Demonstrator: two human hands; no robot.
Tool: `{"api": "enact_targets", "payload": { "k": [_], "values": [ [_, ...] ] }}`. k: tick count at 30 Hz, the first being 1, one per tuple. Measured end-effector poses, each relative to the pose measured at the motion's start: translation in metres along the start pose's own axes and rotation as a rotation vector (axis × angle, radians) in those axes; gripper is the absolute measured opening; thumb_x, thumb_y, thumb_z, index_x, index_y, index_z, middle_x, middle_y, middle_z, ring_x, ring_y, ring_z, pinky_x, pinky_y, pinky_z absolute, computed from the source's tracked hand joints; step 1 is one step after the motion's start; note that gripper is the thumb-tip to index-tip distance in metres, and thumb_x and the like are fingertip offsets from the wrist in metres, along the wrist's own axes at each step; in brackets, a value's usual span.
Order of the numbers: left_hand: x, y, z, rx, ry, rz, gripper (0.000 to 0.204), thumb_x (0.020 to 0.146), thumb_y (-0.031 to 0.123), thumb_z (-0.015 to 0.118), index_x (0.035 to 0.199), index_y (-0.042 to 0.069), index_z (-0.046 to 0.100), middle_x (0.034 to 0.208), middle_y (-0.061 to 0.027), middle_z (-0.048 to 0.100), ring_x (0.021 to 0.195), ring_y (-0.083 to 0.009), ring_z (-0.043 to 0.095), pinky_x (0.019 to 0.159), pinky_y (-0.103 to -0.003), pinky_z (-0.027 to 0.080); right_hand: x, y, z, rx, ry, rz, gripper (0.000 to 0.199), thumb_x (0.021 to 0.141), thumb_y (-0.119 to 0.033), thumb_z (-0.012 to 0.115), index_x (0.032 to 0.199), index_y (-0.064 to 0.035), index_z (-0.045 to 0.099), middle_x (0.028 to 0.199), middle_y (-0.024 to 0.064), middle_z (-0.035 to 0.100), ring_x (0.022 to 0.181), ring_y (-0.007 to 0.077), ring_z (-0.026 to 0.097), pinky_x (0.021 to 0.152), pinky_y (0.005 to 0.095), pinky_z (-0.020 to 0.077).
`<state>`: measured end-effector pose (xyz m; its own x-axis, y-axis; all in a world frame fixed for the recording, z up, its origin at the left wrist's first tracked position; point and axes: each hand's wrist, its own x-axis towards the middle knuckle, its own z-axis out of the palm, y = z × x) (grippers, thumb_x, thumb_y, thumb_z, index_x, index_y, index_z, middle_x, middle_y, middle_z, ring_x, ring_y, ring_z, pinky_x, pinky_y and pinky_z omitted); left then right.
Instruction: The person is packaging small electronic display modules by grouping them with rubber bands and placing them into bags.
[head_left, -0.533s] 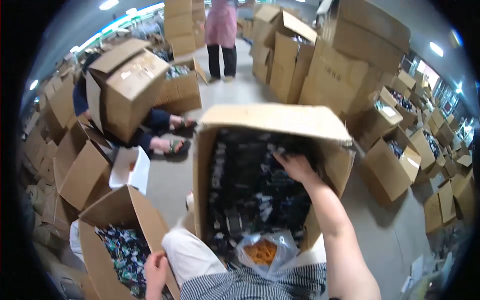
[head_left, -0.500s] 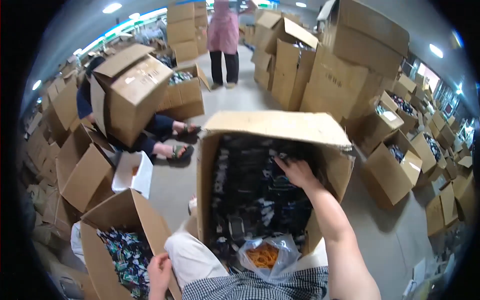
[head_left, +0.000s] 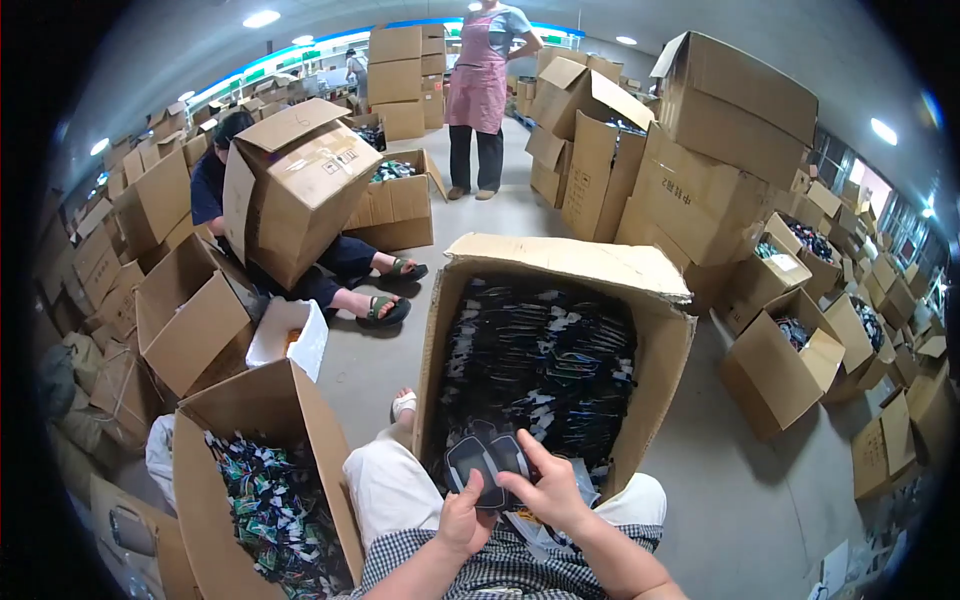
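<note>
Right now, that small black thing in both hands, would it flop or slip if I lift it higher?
The black item looks flat and glossy, so probably stiff and a bit slippery. It sits small between the left hand and right hand, likely light. Its exact make is unclear.

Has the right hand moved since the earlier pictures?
Yes. The right hand came out of the big cardboard box, back toward its near edge, beside the left hand.

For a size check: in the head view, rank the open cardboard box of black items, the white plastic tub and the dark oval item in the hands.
1. Open cardboard box of black items.
2. White plastic tub, farther off.
3. Dark oval item, nearest the camera.
</note>
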<state>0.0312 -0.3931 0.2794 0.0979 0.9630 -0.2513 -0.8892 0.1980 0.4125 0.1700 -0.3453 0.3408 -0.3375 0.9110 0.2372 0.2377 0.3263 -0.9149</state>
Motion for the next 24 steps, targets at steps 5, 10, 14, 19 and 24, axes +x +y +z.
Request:
{"api": "enact_targets", "payload": {
  "k": [5,10,14,19,24],
  "values": [
    [-0.017,0.002,-0.004,0.38,0.137,0.318,0.041,0.097,0.033,0.049,0.129,0.007,0.046,0.124,-0.007,0.056,0.106,-0.017,0.058,0.083,-0.029,0.05,-0.032,0.005,0.009,-0.599,0.284,-0.251,0.042,0.077,-0.002,0.065,0.116,0.0045,0.052,0.09,0.0168,0.064,0.072,0.0343,0.062,0.064,0.0366,0.0517],
    [-0.022,-0.017,-0.027,-0.004,-0.059,-0.024,0.047,0.091,0.036,0.059,0.126,0.007,0.048,0.119,-0.0055,0.058,0.098,-0.0184,0.061,0.08,-0.032,0.052,-0.058,-0.007,0.049,-0.721,0.057,-0.343,0.044,0.083,-0.006,0.059,0.125,0.0026,0.048,0.109,0.0228,0.06,0.082,0.0355,0.062,0.074,0.0374,0.0515],
    [-0.028,0.011,-0.016,0.447,0.006,-0.006,0.035,0.087,0.012,0.066,0.119,0.006,0.052,0.102,-0.0051,0.065,0.083,-0.0125,0.061,0.072,-0.027,0.052,-0.048,-0.002,0.018,-0.193,-0.106,0.011,0.044,0.088,-0.008,0.057,0.128,0.0064,0.046,0.119,0.024,0.057,0.099,0.0364,0.062,0.082,0.0367,0.0506],
    [-0.032,0.035,0.027,1.038,-0.23,0.018,0.051,0.085,0.02,0.068,0.126,0.006,0.041,0.088,-0.0022,0.059,0.076,-0.0096,0.059,0.065,-0.025,0.049,-0.013,-0.007,0.008,-0.144,0.164,-0.369,0.039,0.079,-0.008,0.069,0.115,-0.0011,0.059,0.112,0.0152,0.061,0.097,0.022,0.06,0.082,0.032,0.0479],
    [-0.025,0.017,0.008,0.728,-0.193,-0.142,0.076,0.076,0.021,0.076,0.133,0.007,0.028,0.128,-0.0133,0.038,0.117,-0.0202,0.044,0.093,-0.031,0.042,-0.023,0.02,0.011,0.429,0.167,0.03,0.013,0.075,0.001,0.067,0.088,0.0003,0.063,0.091,0.0037,0.06,0.084,0.011,0.057,0.076,0.0246,0.0463]
  ]
}}
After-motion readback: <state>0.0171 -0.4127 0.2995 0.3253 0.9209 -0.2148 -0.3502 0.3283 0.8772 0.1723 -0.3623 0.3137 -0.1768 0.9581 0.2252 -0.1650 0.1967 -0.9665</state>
